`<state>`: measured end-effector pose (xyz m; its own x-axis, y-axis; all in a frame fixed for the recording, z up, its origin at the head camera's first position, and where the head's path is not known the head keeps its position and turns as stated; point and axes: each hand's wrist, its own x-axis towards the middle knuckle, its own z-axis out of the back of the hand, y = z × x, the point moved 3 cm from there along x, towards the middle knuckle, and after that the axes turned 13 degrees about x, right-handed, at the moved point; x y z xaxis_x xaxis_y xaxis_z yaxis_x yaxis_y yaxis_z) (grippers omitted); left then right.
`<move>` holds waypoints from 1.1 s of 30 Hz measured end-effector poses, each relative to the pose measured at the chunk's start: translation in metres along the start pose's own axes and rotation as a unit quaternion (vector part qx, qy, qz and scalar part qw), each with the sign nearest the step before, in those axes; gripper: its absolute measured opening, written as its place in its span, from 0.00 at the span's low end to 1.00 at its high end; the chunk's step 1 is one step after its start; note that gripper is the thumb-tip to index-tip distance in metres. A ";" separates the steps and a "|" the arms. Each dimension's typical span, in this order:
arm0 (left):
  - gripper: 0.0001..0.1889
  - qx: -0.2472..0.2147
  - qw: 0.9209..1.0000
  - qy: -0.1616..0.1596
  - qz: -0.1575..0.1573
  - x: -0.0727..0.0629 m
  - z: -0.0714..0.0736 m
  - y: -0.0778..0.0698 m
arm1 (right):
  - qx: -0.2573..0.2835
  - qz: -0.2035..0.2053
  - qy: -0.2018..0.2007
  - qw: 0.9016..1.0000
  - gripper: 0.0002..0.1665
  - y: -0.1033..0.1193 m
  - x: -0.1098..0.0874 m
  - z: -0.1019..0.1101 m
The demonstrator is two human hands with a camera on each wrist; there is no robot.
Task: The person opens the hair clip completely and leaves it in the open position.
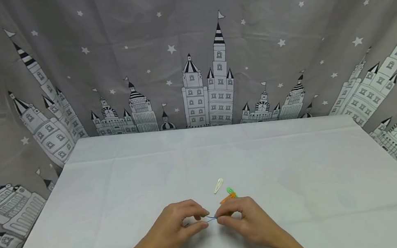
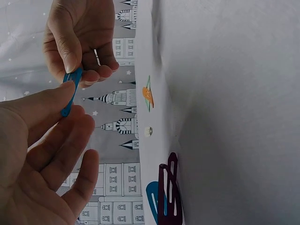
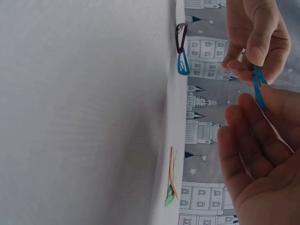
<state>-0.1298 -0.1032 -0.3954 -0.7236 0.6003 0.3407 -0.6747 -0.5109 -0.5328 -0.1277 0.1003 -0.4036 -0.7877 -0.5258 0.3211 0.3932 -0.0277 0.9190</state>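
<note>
Both hands hold a blue snap hair clip (image 1: 211, 218) between them, above the white table. My left hand (image 1: 175, 228) pinches one end with thumb and fingertips. At the other end, the thumb and fingers of my right hand (image 1: 245, 219) grip it. In the right wrist view the clip (image 3: 258, 95) shows its narrow slotted frame, partly covered by the fingertips. Just beyond the right hand, an orange hair clip (image 1: 228, 197) lies across a green one (image 1: 229, 189). A cream hair clip (image 1: 218, 185) lies a little farther back.
A maroon hair clip (image 2: 169, 221) and another blue hair clip (image 2: 151, 192) lie together on the table, on the left hand's side. Behind the table (image 1: 281, 163) hangs a grey curtain (image 1: 118, 47) printed with castles and stars.
</note>
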 end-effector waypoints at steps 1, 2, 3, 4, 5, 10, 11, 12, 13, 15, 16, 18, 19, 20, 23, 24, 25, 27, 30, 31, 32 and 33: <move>0.07 0.003 1.000 -0.001 0.000 0.000 0.000 0.000 | -0.001 -0.002 -0.001 1.000 0.06 -0.001 0.000 0.000; 0.07 0.006 1.000 -0.002 -0.002 0.000 0.000 0.000 | -0.003 -0.004 -0.001 1.000 0.06 -0.001 0.000 0.000; 0.07 0.008 1.000 -0.003 -0.003 0.000 0.000 0.000 | -0.004 -0.006 -0.002 1.000 0.06 -0.002 0.000 0.000; 0.07 0.009 1.000 -0.005 -0.006 0.000 0.000 0.000 | -0.006 -0.008 -0.002 1.000 0.07 -0.002 -0.001 -0.001; 0.07 0.011 1.000 -0.008 -0.009 0.000 0.000 0.000 | -0.008 -0.011 -0.003 1.000 0.07 -0.003 -0.001 -0.001; 0.08 0.017 1.000 -0.017 -0.019 0.001 0.000 -0.001 | -0.012 -0.022 -0.004 1.000 0.07 -0.004 -0.002 -0.001; 0.08 0.018 1.000 -0.018 -0.018 0.001 0.000 -0.001 | -0.012 -0.024 -0.003 1.000 0.07 -0.005 -0.002 -0.001; 0.08 0.020 0.999 -0.019 -0.016 0.001 0.000 -0.001 | -0.012 -0.026 -0.003 1.000 0.06 -0.005 -0.002 -0.001; 0.08 0.022 0.999 -0.020 -0.015 0.001 0.000 -0.001 | -0.012 -0.028 -0.002 1.000 0.06 -0.005 -0.002 -0.001; 0.09 0.024 0.999 -0.020 -0.012 0.001 0.000 0.000 | -0.012 -0.032 -0.001 0.999 0.06 -0.005 -0.002 -0.001; 0.09 0.024 0.999 -0.020 -0.010 0.001 0.000 0.000 | -0.012 -0.034 0.000 0.999 0.06 -0.005 -0.002 -0.001; 0.09 0.025 0.999 -0.018 -0.007 0.001 0.000 0.000 | -0.012 -0.039 0.002 0.999 0.05 -0.005 -0.002 -0.001; 0.09 0.025 1.000 -0.016 -0.004 0.001 0.000 0.000 | -0.013 -0.042 0.002 0.999 0.05 -0.005 -0.002 -0.001; 0.09 0.023 1.000 -0.013 0.000 0.001 0.000 0.000 | -0.014 -0.045 0.001 0.999 0.05 -0.005 -0.002 -0.001; 0.08 0.023 1.000 -0.003 0.015 0.001 0.000 0.002 | -0.013 -0.049 -0.010 0.999 0.05 -0.006 -0.002 -0.001; 0.08 0.023 1.000 -0.001 0.018 0.001 0.000 0.002 | -0.014 -0.049 -0.015 0.999 0.05 -0.006 -0.001 0.000; 0.07 0.023 1.000 0.000 0.020 0.002 0.000 0.003 | -0.014 -0.048 -0.020 0.999 0.06 -0.007 -0.001 0.000; 0.07 0.024 0.999 -0.001 0.022 0.002 0.000 0.005 | -0.015 -0.042 -0.028 0.999 0.06 -0.007 -0.001 0.000; 0.07 0.025 0.999 -0.007 0.019 0.002 0.000 0.006 | -0.018 -0.030 -0.031 0.999 0.06 -0.008 -0.001 0.000; 0.07 0.026 0.999 -0.008 0.020 0.001 0.000 0.007 | -0.017 -0.026 -0.031 0.999 0.06 -0.008 -0.001 0.000; 0.07 0.026 0.999 -0.008 0.021 0.001 0.000 0.007 | -0.017 -0.023 -0.031 0.999 0.06 -0.008 -0.001 0.000; 0.07 0.027 0.999 -0.007 0.024 0.001 0.000 0.007 | -0.017 -0.021 -0.031 0.999 0.06 -0.008 -0.001 -0.001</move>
<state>-0.1357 -0.1062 -0.3988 -0.7572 0.5656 0.3268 -0.6456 -0.5719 -0.5060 -0.1300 0.1001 -0.4112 -0.8312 -0.4696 0.2977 0.3746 -0.0772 0.9240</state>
